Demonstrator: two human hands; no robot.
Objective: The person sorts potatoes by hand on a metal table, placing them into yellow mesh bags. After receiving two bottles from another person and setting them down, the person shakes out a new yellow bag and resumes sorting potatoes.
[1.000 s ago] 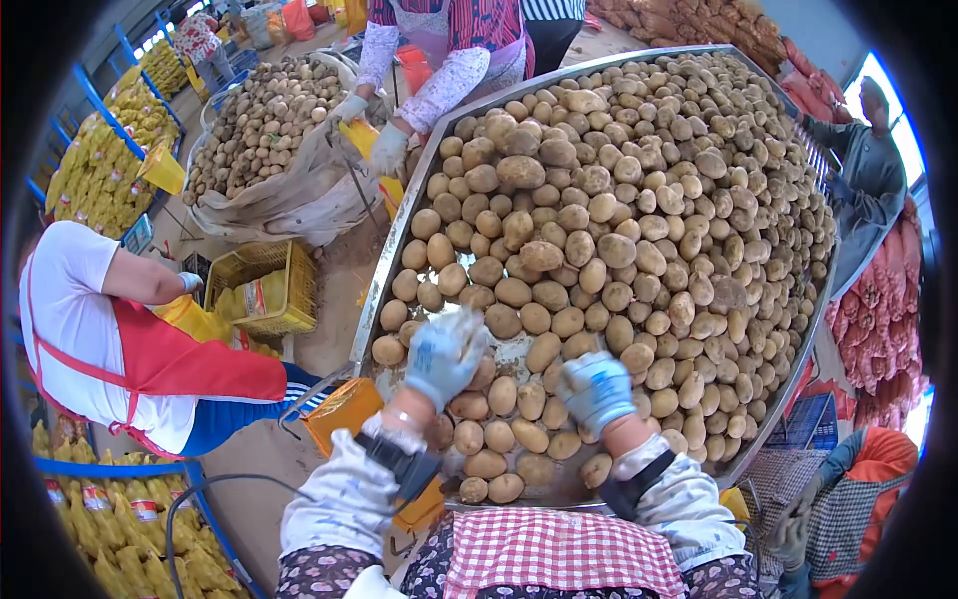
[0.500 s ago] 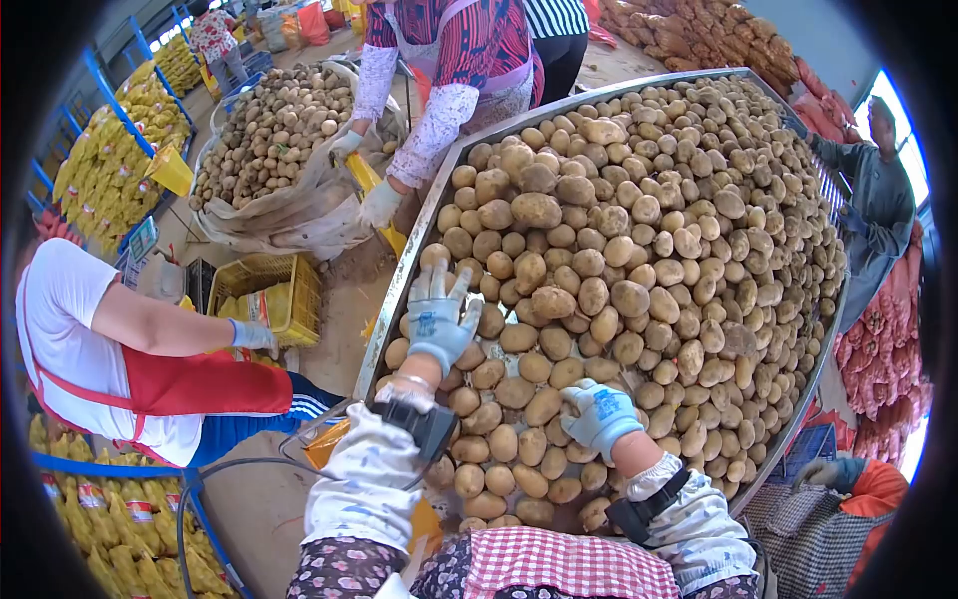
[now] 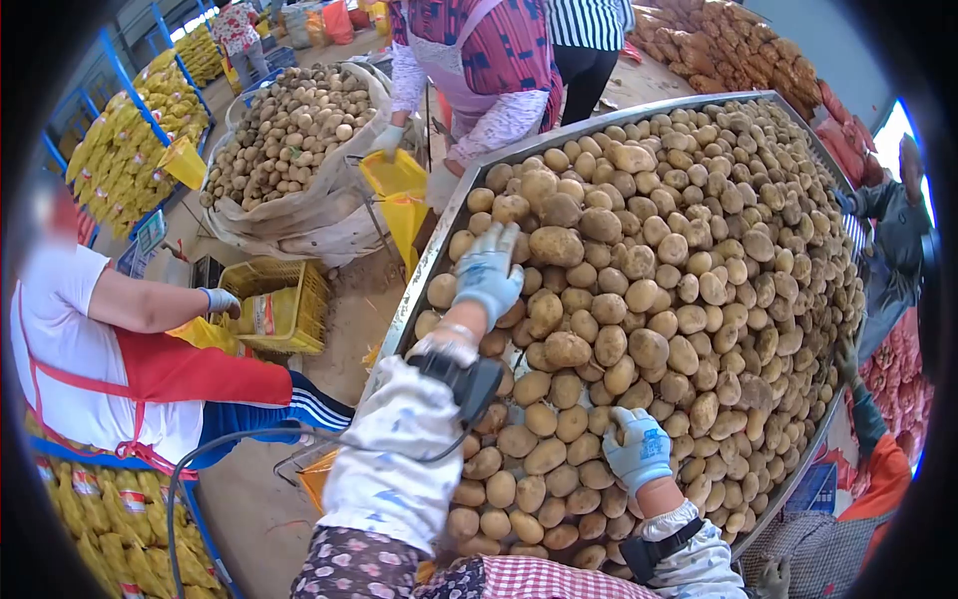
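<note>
Potatoes [image 3: 689, 260] fill a metal-rimmed sorting table [image 3: 424, 270] in front of me. My left hand [image 3: 489, 275], in a light blue glove, lies over potatoes near the table's left edge, its fingers stretched forward and apart from the thumb. My right hand [image 3: 637, 449], gloved alike, rests on potatoes nearer my body with its fingers curled; whether a potato is under them is hidden. Around both hands the potatoes sit close together, with small bare patches of metal between some of them.
Across the left edge a co-worker [image 3: 479, 70] handles a yellow bag [image 3: 399, 200]. Another worker in a red apron [image 3: 200, 379] reaches to a yellow crate [image 3: 299, 309]. A large sack of potatoes [image 3: 289, 140] stands behind. Workers' arms reach in at the right. A cable [image 3: 249, 434] hangs left.
My left hand has moved forward and right over the potatoes. My right hand is a little farther right. The view has shifted; the co-worker's yellow bag now hangs opened out.
</note>
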